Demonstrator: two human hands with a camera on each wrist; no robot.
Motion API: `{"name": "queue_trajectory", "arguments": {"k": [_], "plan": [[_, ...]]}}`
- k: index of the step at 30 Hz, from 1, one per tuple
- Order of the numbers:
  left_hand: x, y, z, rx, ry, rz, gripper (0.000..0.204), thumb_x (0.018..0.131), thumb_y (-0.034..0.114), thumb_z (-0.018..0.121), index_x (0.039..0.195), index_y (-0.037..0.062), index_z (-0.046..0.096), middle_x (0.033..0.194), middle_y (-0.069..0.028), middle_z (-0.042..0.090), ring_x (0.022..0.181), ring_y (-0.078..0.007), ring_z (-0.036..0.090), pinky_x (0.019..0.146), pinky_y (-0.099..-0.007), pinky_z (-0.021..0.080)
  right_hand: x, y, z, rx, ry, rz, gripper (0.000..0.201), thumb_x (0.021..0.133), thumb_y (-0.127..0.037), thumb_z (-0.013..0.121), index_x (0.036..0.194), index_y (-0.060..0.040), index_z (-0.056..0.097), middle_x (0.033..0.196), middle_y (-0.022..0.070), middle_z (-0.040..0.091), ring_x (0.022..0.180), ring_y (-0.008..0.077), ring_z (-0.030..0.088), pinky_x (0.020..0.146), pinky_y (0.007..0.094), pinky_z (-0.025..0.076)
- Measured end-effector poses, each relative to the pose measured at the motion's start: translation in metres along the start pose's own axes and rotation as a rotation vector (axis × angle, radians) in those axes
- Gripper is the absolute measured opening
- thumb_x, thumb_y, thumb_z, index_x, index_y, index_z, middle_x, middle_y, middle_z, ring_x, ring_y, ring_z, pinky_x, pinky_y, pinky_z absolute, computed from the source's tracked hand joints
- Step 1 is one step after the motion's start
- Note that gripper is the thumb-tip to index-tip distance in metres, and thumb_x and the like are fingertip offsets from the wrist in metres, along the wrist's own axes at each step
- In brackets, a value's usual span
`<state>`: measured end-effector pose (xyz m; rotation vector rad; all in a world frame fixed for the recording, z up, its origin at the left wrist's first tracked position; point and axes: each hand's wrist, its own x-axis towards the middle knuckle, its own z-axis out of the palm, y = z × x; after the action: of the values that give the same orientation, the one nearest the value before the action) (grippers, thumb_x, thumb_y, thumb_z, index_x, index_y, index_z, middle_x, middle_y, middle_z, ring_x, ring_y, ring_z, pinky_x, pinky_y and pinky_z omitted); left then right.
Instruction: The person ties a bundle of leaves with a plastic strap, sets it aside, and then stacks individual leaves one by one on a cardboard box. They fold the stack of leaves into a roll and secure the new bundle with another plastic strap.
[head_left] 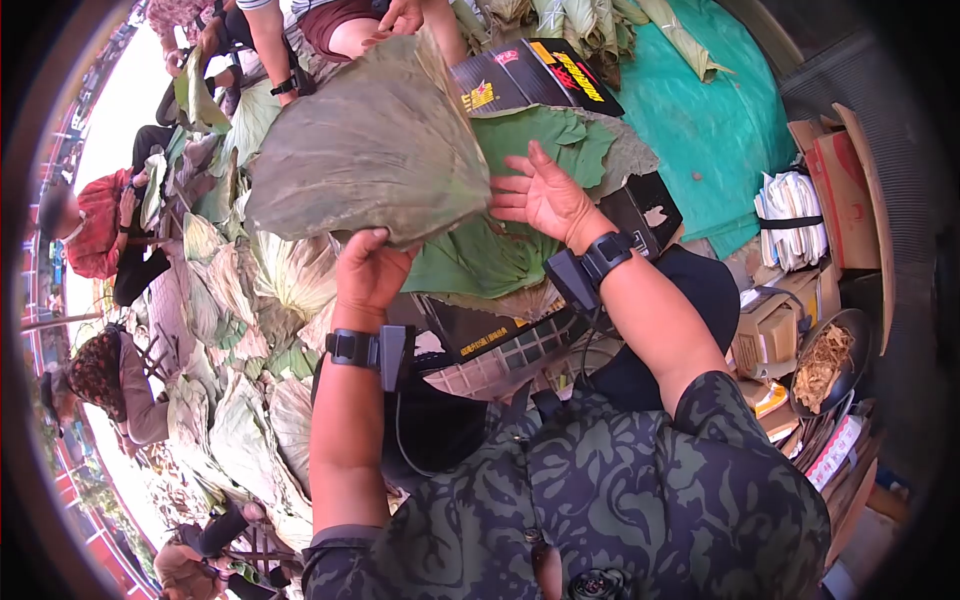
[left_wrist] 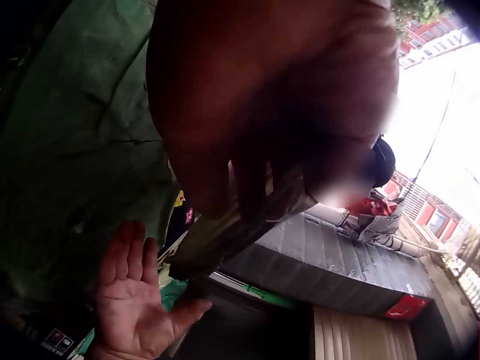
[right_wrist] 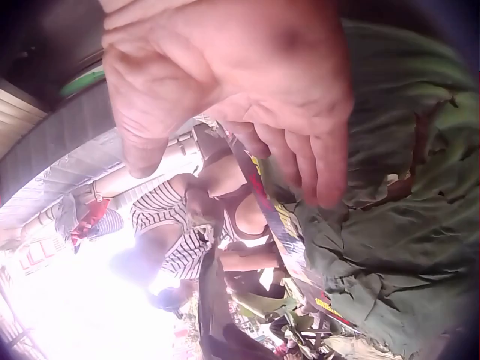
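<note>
A large folded dried leaf (head_left: 365,140), grey-brown, is held up in the head view. My left hand (head_left: 372,275) grips its lower edge, the thumb over the near side; in the left wrist view that hand (left_wrist: 274,90) is dark and close. At the leaf's right edge my right hand (head_left: 545,198) is spread, palm up, fingers extended; whether the fingertips touch the leaf I cannot tell. The right wrist view shows this hand (right_wrist: 232,90) with straight fingers beside green leaves (right_wrist: 382,232). Beneath both hands, green leaves (head_left: 470,262) lie over dark printed boxes (head_left: 480,335).
Heaps of dried leaves (head_left: 240,430) spread at the left, with several seated people around them. A green sheet (head_left: 700,120) lies at the upper right. Cardboard boxes (head_left: 850,200), a strapped paper stack (head_left: 790,222) and a dark bowl (head_left: 850,330) stand at the right.
</note>
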<state>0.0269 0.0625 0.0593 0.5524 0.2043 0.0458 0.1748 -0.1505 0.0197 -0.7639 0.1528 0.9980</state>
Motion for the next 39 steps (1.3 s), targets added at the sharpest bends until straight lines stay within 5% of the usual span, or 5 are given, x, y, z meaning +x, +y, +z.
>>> {"name": "queue_trajectory", "arguments": {"k": [7,22,24,28,39], "plan": [[-0.026,-0.007,-0.017,0.187,0.034,-0.169,0.045,0.069,0.005,0.053,0.114,-0.0008,0.048,0.108,-0.0126,0.057,0.103,-0.0298,0.053,0.093,-0.0438,0.038,-0.014,0.030,0.011,-0.198,0.122,-0.192,0.030,0.079,-0.002,0.055,0.108,0.0022,0.051,0.099,0.0084,0.059,0.086,0.0171,0.057,0.079,0.0323,0.047],[-0.021,-0.019,-0.032,0.877,0.535,-0.455,0.042,0.073,0.015,0.062,0.106,-0.0066,0.046,0.091,-0.0162,0.058,0.073,-0.0228,0.060,0.058,-0.0318,0.050,-0.035,0.050,-0.012,-0.402,0.529,-0.326,0.022,0.076,0.002,0.047,0.098,0.0026,0.047,0.090,0.0131,0.057,0.072,0.0259,0.062,0.051,0.0366,0.056],[-0.020,-0.030,-0.044,1.598,0.709,0.459,0.056,0.071,0.014,0.064,0.118,-0.0049,0.040,0.108,-0.0207,0.052,0.095,-0.0306,0.054,0.078,-0.0391,0.045,-0.033,0.050,-0.012,-0.444,0.539,-0.296,0.023,0.073,0.005,0.047,0.096,0.0041,0.046,0.089,0.0142,0.056,0.072,0.0269,0.062,0.051,0.0380,0.056],[-0.015,-0.036,0.002,1.922,0.464,0.957,0.058,0.068,0.013,0.066,0.120,0.0009,0.043,0.124,-0.0203,0.042,0.115,-0.0370,0.037,0.095,-0.0444,0.030,-0.027,0.053,-0.020,-0.500,0.599,-0.294,0.022,0.071,0.003,0.050,0.094,0.0054,0.048,0.086,0.0141,0.056,0.069,0.0256,0.061,0.050,0.0378,0.055],[-0.005,-0.103,-0.008,2.153,-0.135,0.258,0.052,0.075,0.033,0.061,0.121,0.0120,0.049,0.133,-0.0211,0.035,0.124,-0.0411,0.029,0.100,-0.0483,0.024,-0.053,0.039,-0.030,-0.588,0.811,-0.401,0.038,0.072,0.006,0.047,0.110,0.0033,0.042,0.090,0.0143,0.057,0.072,0.0210,0.061,0.053,0.0306,0.052]]}}
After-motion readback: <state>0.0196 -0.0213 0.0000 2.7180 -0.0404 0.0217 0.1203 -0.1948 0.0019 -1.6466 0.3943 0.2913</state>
